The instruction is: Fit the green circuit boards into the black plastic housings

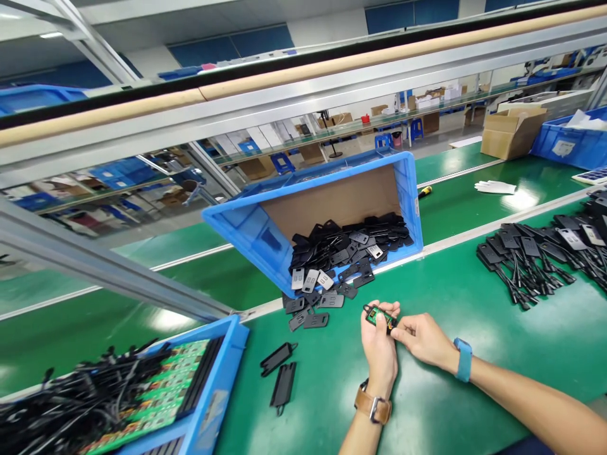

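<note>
In my left hand, which wears a brown-strapped watch, lies a small black plastic case with a green circuit board showing inside it. My left thumb presses down on the board, and a black loop sticks out at the far end. My right hand, with a blue wristband, pinches the near end of the case; fine wires there are too small to follow. Two black cases with loops, one behind the other, rest on the green table to the left.
A tilted blue bin spills flat black covers onto the green table. At lower left, a blue crate holds circuit boards and black cables. Black cabled units lie at right. Beyond are a white glove and a cardboard box.
</note>
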Available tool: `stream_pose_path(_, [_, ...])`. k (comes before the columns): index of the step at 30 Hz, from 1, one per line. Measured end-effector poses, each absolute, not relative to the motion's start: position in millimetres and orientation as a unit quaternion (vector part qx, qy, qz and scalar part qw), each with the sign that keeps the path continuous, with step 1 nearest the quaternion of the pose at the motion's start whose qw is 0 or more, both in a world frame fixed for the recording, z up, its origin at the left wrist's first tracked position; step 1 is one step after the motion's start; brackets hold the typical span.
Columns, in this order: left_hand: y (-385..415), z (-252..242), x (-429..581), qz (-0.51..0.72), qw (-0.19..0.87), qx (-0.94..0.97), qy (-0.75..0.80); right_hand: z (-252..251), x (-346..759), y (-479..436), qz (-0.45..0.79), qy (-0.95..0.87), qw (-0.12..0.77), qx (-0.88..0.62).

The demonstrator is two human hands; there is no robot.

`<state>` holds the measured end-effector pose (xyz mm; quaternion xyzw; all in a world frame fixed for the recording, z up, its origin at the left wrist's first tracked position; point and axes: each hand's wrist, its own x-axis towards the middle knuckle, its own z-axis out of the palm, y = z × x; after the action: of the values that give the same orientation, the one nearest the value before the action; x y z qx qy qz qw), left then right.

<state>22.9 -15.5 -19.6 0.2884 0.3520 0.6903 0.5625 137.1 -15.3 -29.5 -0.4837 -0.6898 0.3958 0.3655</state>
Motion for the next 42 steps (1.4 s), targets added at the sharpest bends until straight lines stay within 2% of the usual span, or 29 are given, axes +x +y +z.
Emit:
stream_pose_path(10, [-17.5,-17.2,24.2,0.685,0.574,0.271,0.357,-30.2,137.1,-11.4,0.436,-0.67,0.346,-0.49])
stream_pose_path(20, [-15.1,-20.4,26.7,0.684,0.573,0.285,0.351,-37.7,136.4,-7.3,0.396,-0.676,0.349,-0.514])
stream_pose_path(33, [-14.4,-20.0,24.4,0.633,0.61,0.28,0.386,-26.4,139.4,-2.2,0.564,-0.615,0.4,-0.379])
stream_pose_path(42, [-11.8,-20.1,26.9,0.595,0.647,0.305,0.368,-22.4,139.6,2.0,0.486,-0.632,0.404,-0.449])
